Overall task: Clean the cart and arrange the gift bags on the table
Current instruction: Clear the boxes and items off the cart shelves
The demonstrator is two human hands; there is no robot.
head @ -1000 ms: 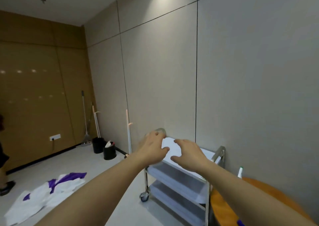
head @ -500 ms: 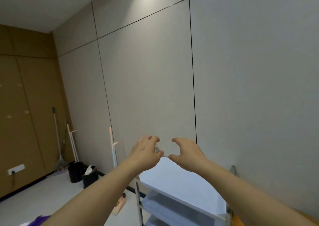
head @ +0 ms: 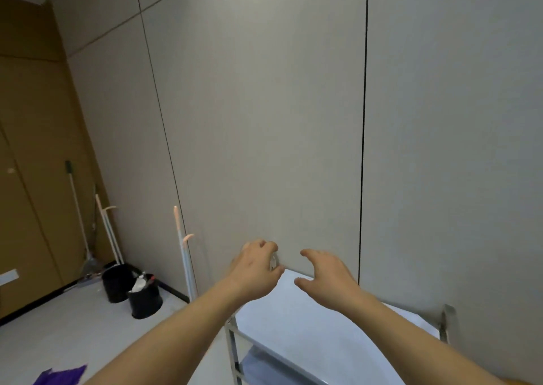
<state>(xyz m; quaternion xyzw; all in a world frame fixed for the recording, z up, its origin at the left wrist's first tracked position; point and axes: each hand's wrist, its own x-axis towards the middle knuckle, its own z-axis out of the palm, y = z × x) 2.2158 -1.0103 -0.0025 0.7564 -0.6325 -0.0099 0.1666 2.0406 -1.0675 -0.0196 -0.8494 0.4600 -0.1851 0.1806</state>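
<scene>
A steel cart (head: 308, 329) with a bare, shiny top shelf stands against the grey wall at the lower right. A lower shelf shows beneath it. My left hand (head: 255, 270) is at the cart's far end, its fingers and thumb curled round a shiny metal handle bar (head: 274, 262). My right hand (head: 326, 279) hovers just above the far end of the top shelf, fingers spread and loosely bent, holding nothing. A purple gift bag (head: 63, 377) lies on the floor at the bottom left, mostly cut off by the frame.
Two black buckets (head: 117, 284) (head: 145, 298) stand on the floor by the wall to the left. Mops and a broom (head: 79, 214) lean in the corner, and a pale pole (head: 183, 255) leans next to the cart. A second cart handle (head: 446, 320) rises at the right.
The view has drawn closer to the cart and swung up. Both hands have reached to the cart's far end, and my left hand has closed round the handle bar.
</scene>
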